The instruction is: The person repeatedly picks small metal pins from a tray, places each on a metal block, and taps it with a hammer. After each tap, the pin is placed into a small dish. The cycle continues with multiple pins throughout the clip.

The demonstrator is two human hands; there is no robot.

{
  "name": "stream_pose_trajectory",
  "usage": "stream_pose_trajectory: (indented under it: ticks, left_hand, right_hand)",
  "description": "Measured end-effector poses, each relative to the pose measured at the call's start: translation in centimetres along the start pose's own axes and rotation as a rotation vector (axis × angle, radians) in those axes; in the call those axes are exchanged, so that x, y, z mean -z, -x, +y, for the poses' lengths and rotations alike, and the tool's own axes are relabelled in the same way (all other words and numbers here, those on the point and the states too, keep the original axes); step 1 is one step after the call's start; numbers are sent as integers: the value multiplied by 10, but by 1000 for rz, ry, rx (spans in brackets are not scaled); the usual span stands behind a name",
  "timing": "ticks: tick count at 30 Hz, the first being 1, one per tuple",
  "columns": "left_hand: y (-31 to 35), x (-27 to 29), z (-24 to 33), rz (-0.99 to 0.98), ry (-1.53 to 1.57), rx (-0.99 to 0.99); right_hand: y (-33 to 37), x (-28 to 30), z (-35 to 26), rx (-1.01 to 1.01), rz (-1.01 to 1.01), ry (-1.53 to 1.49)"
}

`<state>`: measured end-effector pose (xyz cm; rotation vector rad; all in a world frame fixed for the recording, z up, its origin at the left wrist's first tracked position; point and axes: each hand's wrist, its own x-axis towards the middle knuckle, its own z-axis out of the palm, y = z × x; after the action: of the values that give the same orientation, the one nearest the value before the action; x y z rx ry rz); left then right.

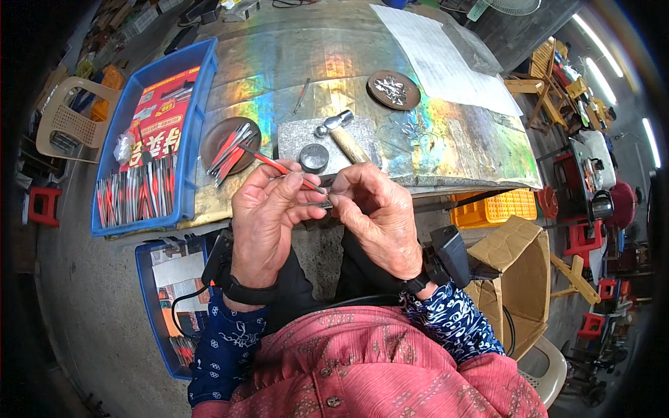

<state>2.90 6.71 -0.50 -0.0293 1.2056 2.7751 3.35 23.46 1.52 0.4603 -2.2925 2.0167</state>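
A slim red-and-black rod (282, 167) lies across the fingers of my left hand (261, 226), its shaft pinched by thumb and forefinger. At its near end, my right hand (380, 212) closes thumb and forefinger on a tiny part too small to make out. Just beyond my hands sits a grey metal block (289, 132), with a hammer (346, 145) and a small round dark tin (313, 159) on it. To the left, a dark round dish (208, 136) bears several similar rods (228, 155). Small silvery pieces (391, 89) fill a brown dish (415, 103) farther right.
At the left table edge stands a blue tray (201, 97) of rods; a second blue tray (148, 285) is lower down. White sheets (439, 59) cover the far right. A single rod (302, 96) lies mid-table. Below right are a yellow crate (498, 207) and an open cardboard box (526, 279).
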Motion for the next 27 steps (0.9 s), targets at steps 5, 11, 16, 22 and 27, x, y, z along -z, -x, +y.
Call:
stream_pose_trajectory:
  ticks: [5,11,16,22,27]
  left_hand:
    - [2,-3,-1,3,-14,-37]
    - [5,-5,-5,16,-38,-125]
    - [4,-2,-7,15,18,-111]
    - [5,0,-10,38,-41,-81]
    - [0,-3,-11,65,-104,-129]
  right_hand:
    - [0,-1,1,2,18,-16]
    - [3,-8,2,3,76,-45]
    - [2,-3,1,137,101,258]
    - [3,-4,1,167,58,323]
    - [-1,-12,4,125,115,320]
